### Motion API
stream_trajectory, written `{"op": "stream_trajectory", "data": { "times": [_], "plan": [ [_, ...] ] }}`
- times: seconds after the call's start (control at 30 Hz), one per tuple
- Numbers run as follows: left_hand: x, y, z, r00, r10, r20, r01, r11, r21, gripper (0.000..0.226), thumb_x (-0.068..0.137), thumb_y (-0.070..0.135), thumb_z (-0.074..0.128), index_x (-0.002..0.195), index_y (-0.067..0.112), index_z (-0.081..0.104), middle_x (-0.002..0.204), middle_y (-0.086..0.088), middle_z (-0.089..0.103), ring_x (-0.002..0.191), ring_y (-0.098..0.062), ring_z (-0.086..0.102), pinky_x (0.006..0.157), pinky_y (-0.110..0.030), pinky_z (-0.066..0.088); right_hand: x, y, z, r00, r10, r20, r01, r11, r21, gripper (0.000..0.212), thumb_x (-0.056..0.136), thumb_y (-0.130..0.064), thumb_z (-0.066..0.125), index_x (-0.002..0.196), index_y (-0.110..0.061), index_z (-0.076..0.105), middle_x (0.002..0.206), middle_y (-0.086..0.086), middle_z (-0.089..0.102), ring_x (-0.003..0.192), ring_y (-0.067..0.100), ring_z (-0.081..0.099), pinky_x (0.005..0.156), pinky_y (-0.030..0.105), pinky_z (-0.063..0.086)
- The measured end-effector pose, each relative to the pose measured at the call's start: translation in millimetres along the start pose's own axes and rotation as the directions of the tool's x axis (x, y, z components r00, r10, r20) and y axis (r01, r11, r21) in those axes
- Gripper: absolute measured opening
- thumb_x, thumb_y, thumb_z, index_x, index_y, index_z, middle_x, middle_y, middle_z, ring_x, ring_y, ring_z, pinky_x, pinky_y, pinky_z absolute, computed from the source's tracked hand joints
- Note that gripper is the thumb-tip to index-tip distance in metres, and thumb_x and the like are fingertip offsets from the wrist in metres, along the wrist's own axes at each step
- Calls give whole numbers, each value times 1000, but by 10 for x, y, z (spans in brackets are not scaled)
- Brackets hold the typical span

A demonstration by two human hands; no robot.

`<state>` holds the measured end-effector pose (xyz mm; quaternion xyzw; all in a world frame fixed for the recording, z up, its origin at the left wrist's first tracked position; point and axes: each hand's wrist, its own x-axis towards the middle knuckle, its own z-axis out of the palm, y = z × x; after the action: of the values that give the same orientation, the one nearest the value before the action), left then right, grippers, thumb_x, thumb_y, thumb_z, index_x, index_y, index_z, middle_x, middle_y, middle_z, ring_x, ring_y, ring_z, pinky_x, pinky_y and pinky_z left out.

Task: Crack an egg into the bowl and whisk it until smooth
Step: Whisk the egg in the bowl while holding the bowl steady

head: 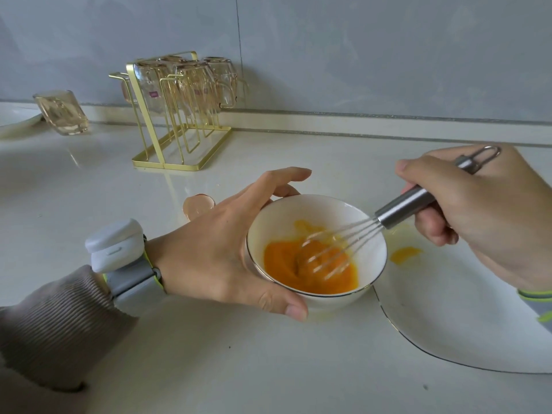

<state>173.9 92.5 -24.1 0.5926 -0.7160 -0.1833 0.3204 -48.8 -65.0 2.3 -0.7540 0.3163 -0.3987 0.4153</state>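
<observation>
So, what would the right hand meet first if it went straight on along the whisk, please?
Probably the bowl, at its right rim, just ahead of the right hand gripping the whisk.

It was a home kitchen: a pale counter (209, 354) met a grey tiled wall (358, 55), and a gold rack (164, 165) of upturned glasses (155, 85) stood at the back.

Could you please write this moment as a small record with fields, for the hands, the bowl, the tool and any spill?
left hand: holds the bowl by its side
right hand: grips the whisk handle
bowl: white, holds orange egg
whisk: wires in the egg, blurred
spill: yellow egg on the plate beside the bowl
eggshell: on the counter behind the left hand
rack: gold, holding upturned glasses
</observation>
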Motion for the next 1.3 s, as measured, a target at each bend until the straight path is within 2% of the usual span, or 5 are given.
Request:
{"op": "stream_trajectory", "data": {
  "times": [0.2, 0.3, 0.83, 1.17, 1.3],
  "plan": [
    [-9, 7, -5, 1000, -9, 0, 9, 1000, -1, 123, 51, 88, 69, 153, 41, 17, 140, 20, 48, 129, -2, 54, 99, -14, 47, 2, 9, 2, 1000, -7, -25, 7, 1000, -23, 39, 89, -30, 64, 65, 0, 63, 39, 4, 53, 37, 24, 45, 40, 24, 36],
    [-11, 9, -3, 1000, -3, -2, 3, 1000, -3, 123, 52, 88, 69, 153, 39, 19, 140, 19, 49, 128, -3, 55, 98, -15, 49, 7, 3, 3, 999, 41, 14, -41, 999, 26, 41, 89, -29, 65, 57, -3, 61, 36, 4, 47, 35, 24, 41, 39, 24, 34],
    [-13, 4, -10, 1000, -16, 1, 16, 1000, -3, 122, 51, 87, 71, 152, 44, 18, 142, 19, 48, 130, -5, 55, 100, -21, 52, 0, 1, -4, 1000, 5, -20, -5, 1000, 20, 40, 93, -27, 63, 62, -2, 61, 38, 4, 50, 38, 24, 44, 39, 24, 35],
    [-14, 6, -6, 1000, -9, 0, 9, 1000, 3, 122, 51, 88, 69, 152, 42, 18, 141, 18, 49, 129, -5, 55, 100, -23, 53, 8, -10, 0, 999, 31, 30, -32, 999, 18, 38, 82, -31, 62, 59, 0, 57, 35, 4, 44, 37, 24, 38, 42, 24, 33],
    [-10, 14, -7, 1000, -7, 4, 7, 1000, 0, 122, 52, 87, 70, 152, 41, 18, 140, 19, 49, 128, -3, 55, 99, -15, 48, 4, -7, -2, 1000, -6, -8, 6, 1000, 26, 40, 94, -24, 64, 60, -3, 60, 39, 3, 50, 39, 25, 44, 39, 25, 36]
  ]
}}
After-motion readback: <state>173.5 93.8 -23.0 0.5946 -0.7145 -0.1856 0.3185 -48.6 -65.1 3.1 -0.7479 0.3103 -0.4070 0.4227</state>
